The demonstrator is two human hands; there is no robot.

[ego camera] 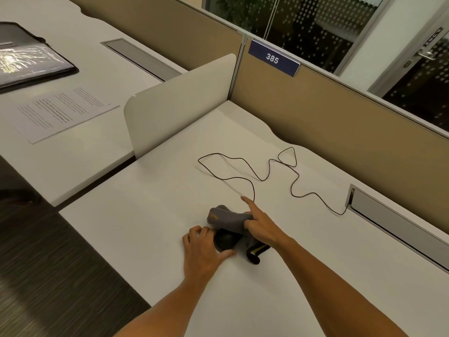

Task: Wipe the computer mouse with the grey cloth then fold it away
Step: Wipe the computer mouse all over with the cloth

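Mouse: the computer mouse (225,239) is black and lies on the white desk (150,215), in the lower middle of the frame, half hidden under the cloth.
Cloth: the grey cloth (224,218) is bunched on top of the mouse and touches its upper side.
Left hand: the left hand (206,250) grasps the mouse from the left, with the fingers curled over its far edge and the thumb on its near edge.
Right hand: the right hand (261,227) clenches the cloth with thumb and three fingers; the index finger is straight and points up the frame.
Cable: the thin black cable (254,189) runs in loose loops toward the slot (379,210) at the right edge.
Unclear item: a black strap with a yellow mark (255,254) lies just below the right wrist; I cannot tell what it belongs to.
Handling, mouse: I judge it light, rigid and smooth, so it can slide; holding it by both sides seems best.
Handling, cloth: it looks soft and limp; for folding, I would take it by two corners.
Stage: the wiping appears to be in progress, and the folding is not yet done.
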